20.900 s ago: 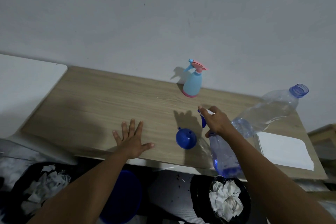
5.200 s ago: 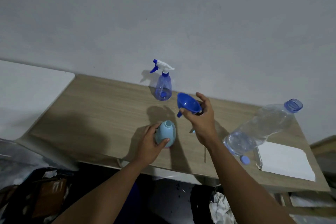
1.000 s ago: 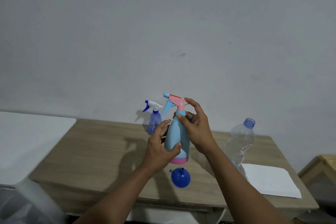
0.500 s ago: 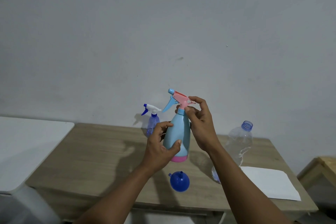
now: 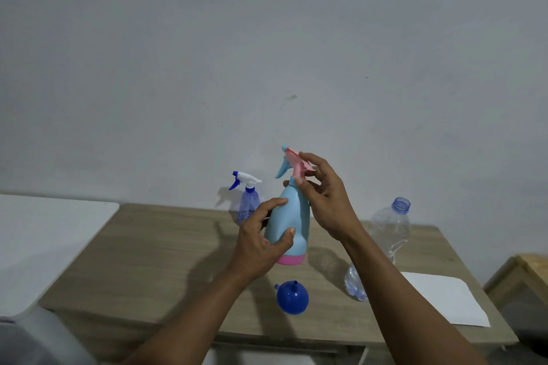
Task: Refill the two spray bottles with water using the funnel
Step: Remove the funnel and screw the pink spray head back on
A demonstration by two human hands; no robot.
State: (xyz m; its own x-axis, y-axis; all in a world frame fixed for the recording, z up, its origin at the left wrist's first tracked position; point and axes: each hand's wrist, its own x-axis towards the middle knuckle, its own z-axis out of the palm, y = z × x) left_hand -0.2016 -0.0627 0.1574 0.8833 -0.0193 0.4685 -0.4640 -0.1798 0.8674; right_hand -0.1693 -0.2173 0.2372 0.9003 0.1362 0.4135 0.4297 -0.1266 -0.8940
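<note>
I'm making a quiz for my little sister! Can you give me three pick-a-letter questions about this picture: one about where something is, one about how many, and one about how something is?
1. Where is the funnel?
A) on the table
B) in a bottle's neck
C) in a hand

2. How many spray bottles are there?
A) one
B) two
C) three

3. How is the big clear bottle?
A) capped
B) open at the top
C) lying on its side

Answers:
1 A, it lies mouth down on the wood.
2 B, the light blue spray bottle in the left hand and right hand, and the see-through spray bottle at the back.
3 B, its neck shows no cap.
</note>
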